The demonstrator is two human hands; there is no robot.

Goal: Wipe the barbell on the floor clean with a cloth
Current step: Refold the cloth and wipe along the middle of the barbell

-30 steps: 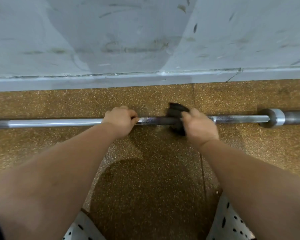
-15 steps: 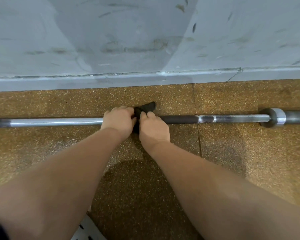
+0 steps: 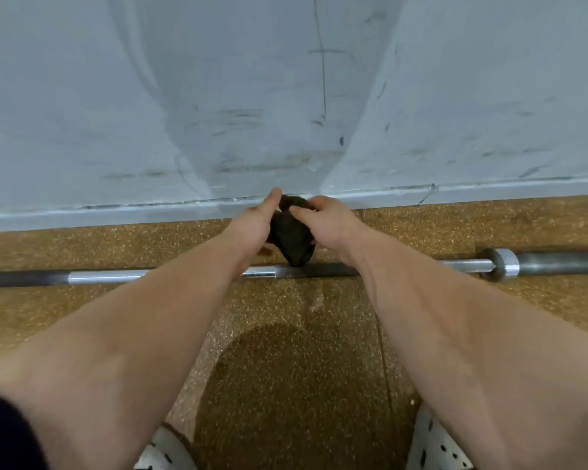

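The steel barbell lies across the brown speckled floor, running left to right, with its collar and dark sleeve at the right. Both hands are raised above the bar's middle and hold a dark crumpled cloth between them. My left hand holds the cloth's left side with its fingers stretched up along it. My right hand pinches the cloth's top right. The cloth's lower tip hangs just over the bar. Neither hand touches the barbell.
A scuffed grey wall with a low skirting rises just behind the bar. The rubber floor stretches toward me. White dotted shoes show at the bottom edge.
Both hands have left the bar and risen, bringing the cloth up between them. Before, the right hand slid the cloth leftward along the bar to the left hand gripping it.
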